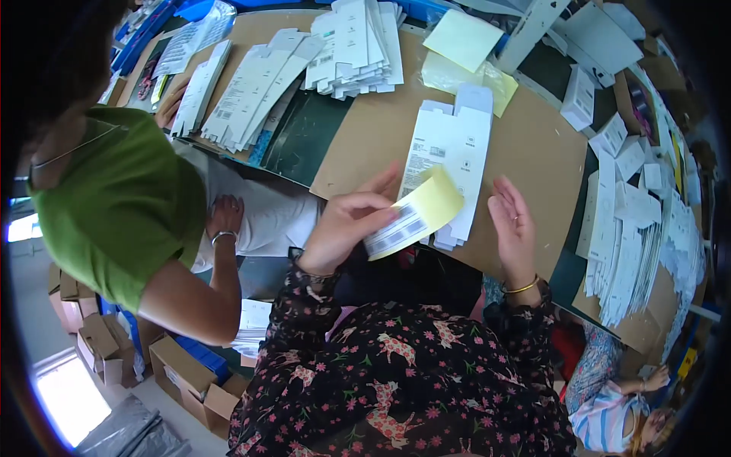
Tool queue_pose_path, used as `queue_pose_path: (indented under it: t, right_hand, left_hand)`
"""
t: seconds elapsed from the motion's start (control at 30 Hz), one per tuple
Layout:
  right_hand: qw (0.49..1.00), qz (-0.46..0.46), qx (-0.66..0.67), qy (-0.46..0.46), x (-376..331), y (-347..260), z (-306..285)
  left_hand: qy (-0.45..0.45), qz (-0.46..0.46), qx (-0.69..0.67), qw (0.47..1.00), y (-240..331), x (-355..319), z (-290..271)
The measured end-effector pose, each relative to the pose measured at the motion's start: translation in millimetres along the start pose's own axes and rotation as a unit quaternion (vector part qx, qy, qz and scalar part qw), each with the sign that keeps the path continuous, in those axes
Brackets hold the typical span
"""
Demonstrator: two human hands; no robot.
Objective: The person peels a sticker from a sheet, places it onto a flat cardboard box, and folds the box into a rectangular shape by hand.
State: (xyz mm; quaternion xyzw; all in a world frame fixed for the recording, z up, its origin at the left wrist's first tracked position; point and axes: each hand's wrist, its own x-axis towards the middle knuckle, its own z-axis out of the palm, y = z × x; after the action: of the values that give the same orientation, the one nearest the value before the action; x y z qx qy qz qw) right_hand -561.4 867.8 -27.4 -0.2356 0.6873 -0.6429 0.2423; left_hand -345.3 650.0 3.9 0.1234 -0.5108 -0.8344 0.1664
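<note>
My left hand (352,222) pinches a curling strip of barcode labels (415,221) on yellow backing paper. Under the strip lies a flattened white carton (470,145) with printed text and a tab at its far end. The strip hides part of the carton's near half. To the right of the carton, my right hand (514,221) is raised with its fingers apart and nothing in it. Beneath the carton is a brown cardboard sheet (541,175) on the dark green table.
Flat white cartons (350,46) are piled at the back, with another fanned stack (259,91) to their left. Yellow sheets (464,42) lie at the back. Folded cartons (624,251) stand at right. Close on my left sits a person in a green top (114,206).
</note>
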Motion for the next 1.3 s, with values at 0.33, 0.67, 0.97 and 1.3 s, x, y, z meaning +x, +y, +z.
queue_pose_path:
  t: [0.33,0.67,0.97,1.3]
  right_hand:
    - [0.998,-0.045,0.017,-0.042,3.3,16.5,41.3]
    - [0.999,-0.026,0.018,0.02,-14.9,15.9,11.1]
    - [0.991,-0.041,-0.078,0.098,-30.7,21.1,-29.0]
    - [0.984,-0.075,-0.097,0.133,-36.0,40.5,-22.0]
  left_hand:
    - [0.04,-0.088,0.063,0.993,-23.8,19.3,28.1]
    - [-0.016,0.004,0.139,0.99,-0.3,-2.9,6.4]
    - [0.14,-0.014,0.205,0.969,72.2,-15.4,-45.7]
    - [0.154,0.106,0.056,0.981,84.5,25.0,-60.5]
